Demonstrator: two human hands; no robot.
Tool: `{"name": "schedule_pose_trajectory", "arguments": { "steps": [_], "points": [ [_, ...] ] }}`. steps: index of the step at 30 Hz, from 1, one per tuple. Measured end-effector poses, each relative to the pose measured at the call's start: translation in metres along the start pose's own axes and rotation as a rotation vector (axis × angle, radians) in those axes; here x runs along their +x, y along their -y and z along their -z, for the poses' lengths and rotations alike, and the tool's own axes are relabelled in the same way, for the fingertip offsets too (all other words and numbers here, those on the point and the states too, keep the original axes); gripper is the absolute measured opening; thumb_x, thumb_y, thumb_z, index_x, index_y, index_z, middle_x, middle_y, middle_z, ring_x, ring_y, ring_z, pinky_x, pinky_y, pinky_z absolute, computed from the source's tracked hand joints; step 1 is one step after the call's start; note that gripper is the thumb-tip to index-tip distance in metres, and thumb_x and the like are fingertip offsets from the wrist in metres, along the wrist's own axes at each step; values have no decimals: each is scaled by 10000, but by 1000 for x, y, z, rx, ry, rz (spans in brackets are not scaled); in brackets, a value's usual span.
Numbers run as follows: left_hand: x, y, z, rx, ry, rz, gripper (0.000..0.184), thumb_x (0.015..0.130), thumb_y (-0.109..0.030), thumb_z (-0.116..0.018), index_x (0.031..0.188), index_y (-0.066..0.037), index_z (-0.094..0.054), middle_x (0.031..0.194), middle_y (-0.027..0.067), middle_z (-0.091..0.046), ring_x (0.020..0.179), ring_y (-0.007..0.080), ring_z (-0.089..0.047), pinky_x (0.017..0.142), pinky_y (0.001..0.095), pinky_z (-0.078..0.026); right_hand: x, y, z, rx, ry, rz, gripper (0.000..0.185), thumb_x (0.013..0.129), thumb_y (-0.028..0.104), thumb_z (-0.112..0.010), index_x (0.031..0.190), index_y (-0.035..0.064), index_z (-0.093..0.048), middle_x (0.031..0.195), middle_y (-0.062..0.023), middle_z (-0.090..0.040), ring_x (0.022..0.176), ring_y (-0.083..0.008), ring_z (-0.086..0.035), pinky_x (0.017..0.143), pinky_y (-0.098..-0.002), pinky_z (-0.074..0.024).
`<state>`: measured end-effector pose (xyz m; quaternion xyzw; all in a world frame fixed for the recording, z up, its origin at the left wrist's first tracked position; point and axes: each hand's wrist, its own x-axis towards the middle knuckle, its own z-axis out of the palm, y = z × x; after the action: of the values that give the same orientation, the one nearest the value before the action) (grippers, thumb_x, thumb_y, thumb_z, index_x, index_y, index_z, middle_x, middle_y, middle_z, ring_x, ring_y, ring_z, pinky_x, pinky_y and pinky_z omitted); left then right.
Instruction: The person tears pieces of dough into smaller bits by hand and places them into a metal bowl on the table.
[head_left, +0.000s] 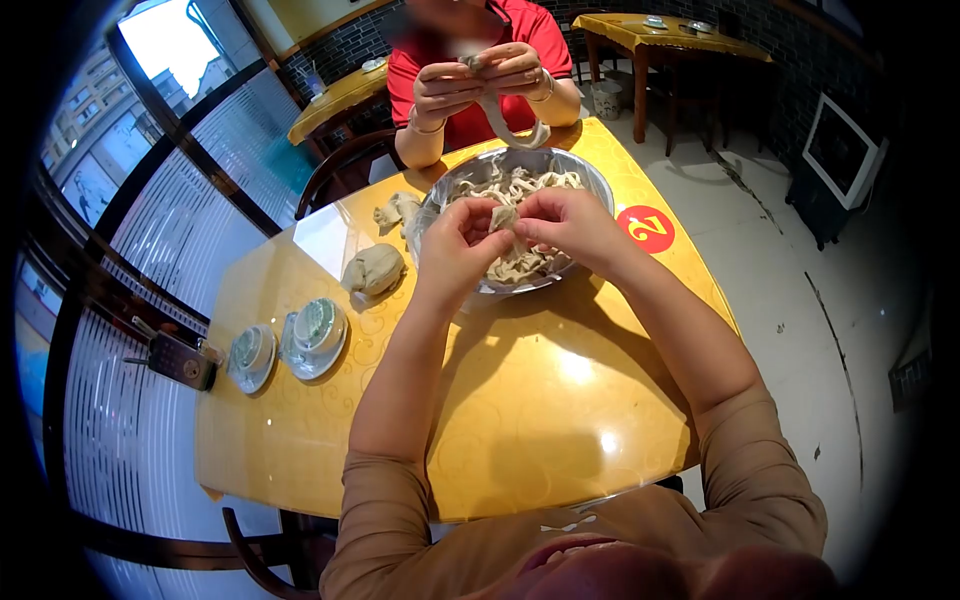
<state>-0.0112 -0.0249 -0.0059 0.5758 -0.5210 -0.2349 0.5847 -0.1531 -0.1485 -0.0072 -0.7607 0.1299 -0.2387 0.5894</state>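
Over a large metal bowl (600,190) of pale, stringy pieces, my left hand (463,240) and my right hand (568,228) pinch one small greyish piece (504,217) between them. The pale strips (520,268) lie heaped in the bowl below my fingers. A rounded grey-beige lump (374,269) rests on the table left of my left hand, with a smaller, irregular lump (398,211) behind it. Across the bowl, a co-worker's two hands (478,85) hold a long pale strip (515,130) that hangs down above the bowl's far rim.
Wrapped bowls on saucers (316,325) (252,350) and a dark box (180,362) stand at the yellow table's (520,420) left side. A white sheet (325,240) lies behind them. A red round sticker (646,229) is right of the bowl.
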Motion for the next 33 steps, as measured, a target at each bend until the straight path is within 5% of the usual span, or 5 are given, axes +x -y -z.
{"name": "schedule_pose_trajectory", "arguments": {
  "steps": [16, 19, 23, 27, 33],
  "points": [
    [-5, -4, -3, 60, -17, -54, 234, 796, -73, -673, 1002, 9, -599, 867, 65, -664, 765, 105, -627, 703, 234, -503, 4, -10, 0, -96, -35, 110, 231, 956, 200, -508, 982, 0, -620, 779, -5, -604, 704, -64, -561, 633, -216, -473],
    [-8, -12, -3, 131, -20, -80, 212, 801, -79, -661, 990, 1, -606, 843, 68, -665, 749, 99, -625, 697, 238, -502, 8, -12, -3, -83, -89, 118, 219, 915, 201, -537, 914, 14, -651, 762, -72, -651, 672, -140, -617, 622, -279, -493],
    [-12, -17, -3, 128, 2, -111, 190, 788, -81, -640, 958, -4, -602, 810, 68, -657, 736, 100, -623, 695, 244, -501, 33, -12, 4, -670, -151, 232, 197, 830, 175, -568, 962, 67, -666, 885, -157, -667, 800, -295, -648, 705, -370, -506],
    [-15, -28, -4, 190, -22, -253, 218, 767, -49, -561, 981, -10, -567, 812, 79, -633, 756, 138, -615, 707, 269, -492, 40, -7, 26, -1281, 75, 21, 188, 859, 196, -504, 927, 71, -628, 838, -139, -649, 820, -336, -618, 706, -424, -483],
    [-33, -62, 14, -18, -10, -356, 326, 753, 43, -402, 1047, -7, -532, 859, 73, -570, 801, 130, -573, 699, 254, -466, -8, 53, 26, -1596, 289, -87, 162, 807, 97, -518, 894, 28, -636, 836, -160, -650, 814, -316, -647, 683, -424, -507]
  ]
}}
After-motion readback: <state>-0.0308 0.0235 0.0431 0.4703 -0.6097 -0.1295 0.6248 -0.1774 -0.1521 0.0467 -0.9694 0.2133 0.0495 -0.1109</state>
